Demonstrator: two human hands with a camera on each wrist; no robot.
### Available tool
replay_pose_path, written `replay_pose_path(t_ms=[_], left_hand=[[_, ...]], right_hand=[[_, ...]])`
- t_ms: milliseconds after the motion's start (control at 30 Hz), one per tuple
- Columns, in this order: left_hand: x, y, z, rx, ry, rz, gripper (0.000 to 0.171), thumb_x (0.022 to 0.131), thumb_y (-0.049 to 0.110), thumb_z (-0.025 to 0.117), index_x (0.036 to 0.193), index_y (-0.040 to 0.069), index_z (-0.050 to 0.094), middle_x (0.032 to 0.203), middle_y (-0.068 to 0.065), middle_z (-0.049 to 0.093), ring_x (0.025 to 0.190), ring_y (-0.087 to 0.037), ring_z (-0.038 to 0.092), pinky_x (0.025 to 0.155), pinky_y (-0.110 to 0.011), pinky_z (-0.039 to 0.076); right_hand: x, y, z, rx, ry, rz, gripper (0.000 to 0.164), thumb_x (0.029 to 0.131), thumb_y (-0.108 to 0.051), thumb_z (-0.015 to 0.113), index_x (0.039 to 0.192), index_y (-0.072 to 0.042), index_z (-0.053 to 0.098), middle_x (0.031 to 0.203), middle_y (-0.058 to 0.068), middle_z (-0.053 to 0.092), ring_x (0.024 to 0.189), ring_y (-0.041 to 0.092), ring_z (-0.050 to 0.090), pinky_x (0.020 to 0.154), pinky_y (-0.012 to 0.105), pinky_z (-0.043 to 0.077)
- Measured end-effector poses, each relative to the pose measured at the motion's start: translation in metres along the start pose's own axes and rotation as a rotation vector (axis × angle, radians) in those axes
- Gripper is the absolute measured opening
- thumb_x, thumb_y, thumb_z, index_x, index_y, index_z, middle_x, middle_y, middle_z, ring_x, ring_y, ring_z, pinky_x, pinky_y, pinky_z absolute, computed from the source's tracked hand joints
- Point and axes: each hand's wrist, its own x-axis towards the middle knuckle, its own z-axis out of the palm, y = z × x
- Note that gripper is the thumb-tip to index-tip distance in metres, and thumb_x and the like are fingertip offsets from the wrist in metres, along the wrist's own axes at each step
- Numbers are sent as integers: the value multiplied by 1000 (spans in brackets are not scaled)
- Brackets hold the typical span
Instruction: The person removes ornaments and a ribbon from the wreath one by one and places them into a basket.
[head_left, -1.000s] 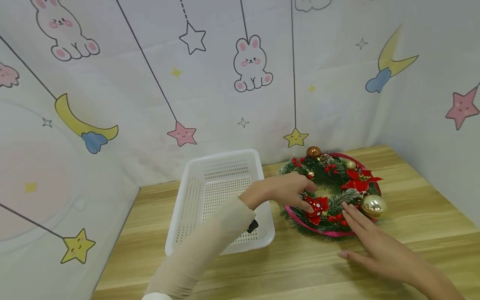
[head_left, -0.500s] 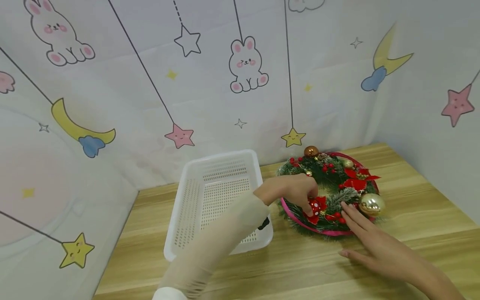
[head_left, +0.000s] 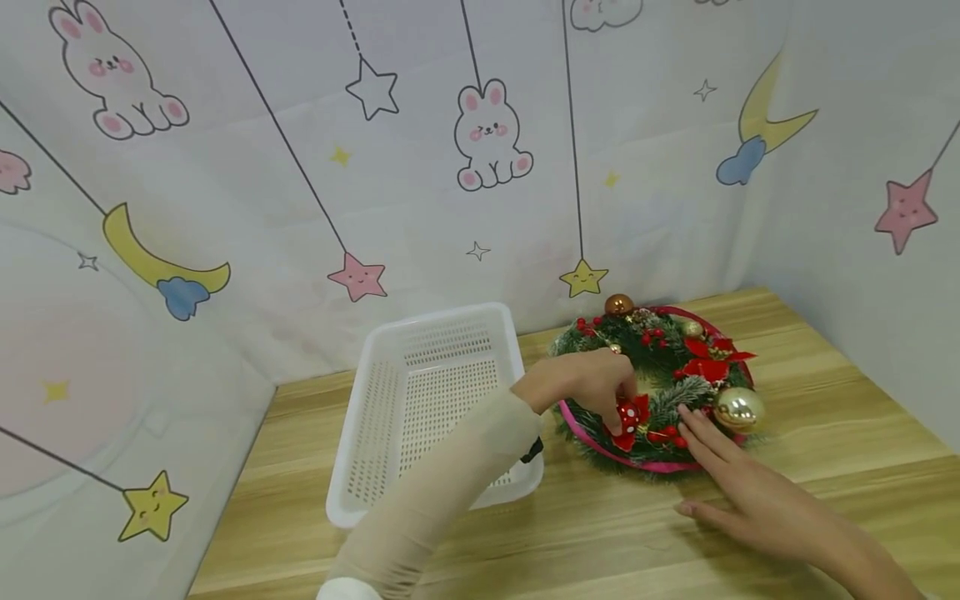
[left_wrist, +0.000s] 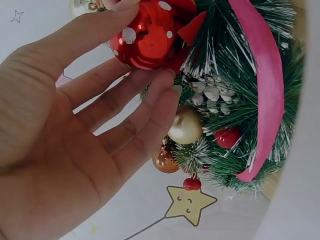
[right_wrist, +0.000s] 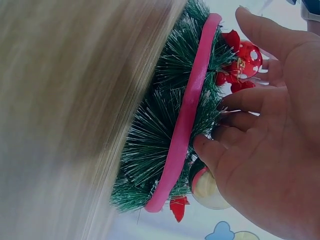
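A green Christmas wreath point(head_left: 656, 357) with a pink ribbon point(left_wrist: 270, 75) round its outside lies flat on the table, decked with red berries, baubles and red flowers. At its near left part, my left hand point(head_left: 592, 382) holds a shiny red bauble with white dots point(head_left: 628, 415) between thumb and curled fingers. In the left wrist view the same bauble point(left_wrist: 150, 40) is still among the greenery. My right hand point(head_left: 757, 492) rests its straight fingertips on the wreath's near right edge, beside a large gold bauble point(head_left: 738, 408). Its thumb is spread apart from the fingers.
A white perforated plastic basket point(head_left: 349, 450) stands left of the wreath, with my left forearm point(head_left: 450, 483) passing over its near right corner. Behind the wooden table point(head_left: 600, 542) hangs a pale cloth point(head_left: 420, 183) printed with rabbits, stars and moons.
My left thumb and fingers have closed in on the red dotted bauble. The right hand stays in place on the wreath. The head view has shifted slightly.
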Motion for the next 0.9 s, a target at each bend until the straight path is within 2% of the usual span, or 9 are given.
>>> replay_pose_path(t_ms=[100,167,533,633,733,900], left_hand=[[1,0,1,1,12,-12,40,91,31,84,129,21,75,124,8,74,105,-4,68,85,-19,55],[1,0,1,1,12,-16,46,91,32,84,134,21,72,134,7,72,117,-7,68,93,-22,56],[-4,-1,-3,-10,46,32,47,92,34,83,135,21,70,135,5,70,121,-8,65,98,-22,55],[-6,0,-5,-8,56,41,47,92,34,83,135,21,71,133,6,70,120,-7,65,97,-21,54],[-7,0,-6,-18,58,54,45,92,34,83,134,21,72,131,7,71,118,-6,65,96,-21,54],[-7,3,-7,-30,55,82,43,93,33,82,133,20,73,125,8,72,108,-4,66,90,-20,54]], right_hand=[[0,-1,0,-1,3,-1,86,96,-49,74,159,-1,42,179,4,16,156,-14,-12,107,-7,0],[0,-1,1,-3,4,1,85,96,-48,74,159,0,42,179,4,15,156,-13,-12,107,-7,0],[0,2,4,-46,8,0,84,95,-49,74,156,2,46,179,5,15,157,-10,-13,108,-6,-1],[0,3,5,-90,7,9,86,95,-53,73,158,-1,45,179,4,16,157,-10,-12,115,-1,19],[0,2,4,-135,-14,26,86,96,-57,71,159,-4,44,179,2,15,158,-10,-11,112,15,44],[0,2,4,-145,-43,48,86,96,-59,68,158,-4,45,179,3,14,158,-9,-11,109,24,51]])
